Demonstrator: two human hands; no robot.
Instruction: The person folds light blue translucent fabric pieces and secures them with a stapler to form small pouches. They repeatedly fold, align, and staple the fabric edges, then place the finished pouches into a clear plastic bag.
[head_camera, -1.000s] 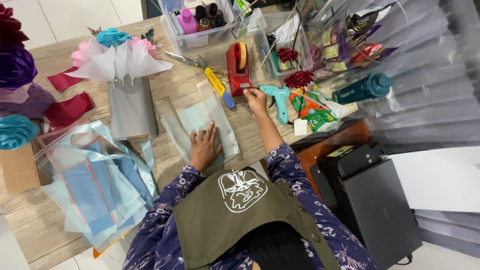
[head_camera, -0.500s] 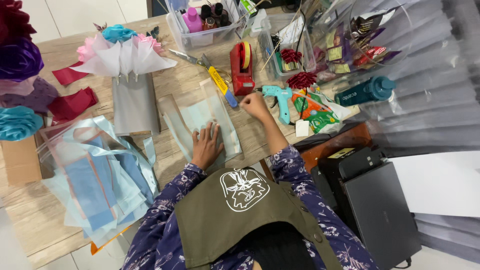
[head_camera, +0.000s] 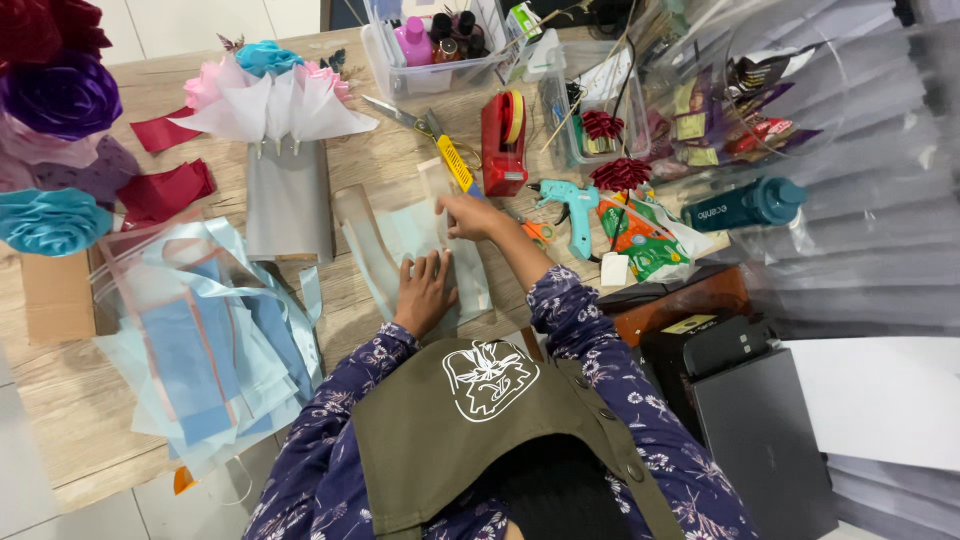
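A pale blue translucent sheet (head_camera: 415, 235) lies on the wooden table (head_camera: 100, 420) in front of me. My left hand (head_camera: 425, 290) presses flat on its near part, fingers spread. At the sheet's far right corner my right hand (head_camera: 470, 215) pinches the edge. Just beyond that hand lie a yellow box cutter (head_camera: 455, 162) and a red tape dispenser (head_camera: 505, 140). A teal glue gun (head_camera: 570, 205) and orange-handled scissors (head_camera: 538, 232) rest to its right.
A pile of blue and clear sheets (head_camera: 200, 340) covers the left. A paper-flower bouquet (head_camera: 270, 95) in a grey wrap lies beyond, with fabric flowers (head_camera: 60, 95) and red cloth pieces (head_camera: 165, 190) at far left. A clear box of bottles (head_camera: 430, 45), a teal bottle (head_camera: 745, 205) and a black device (head_camera: 740, 400) stand right.
My right hand has come back from the red tape dispenser to the far edge of the pale blue sheet. My left hand has stayed flat on the sheet.
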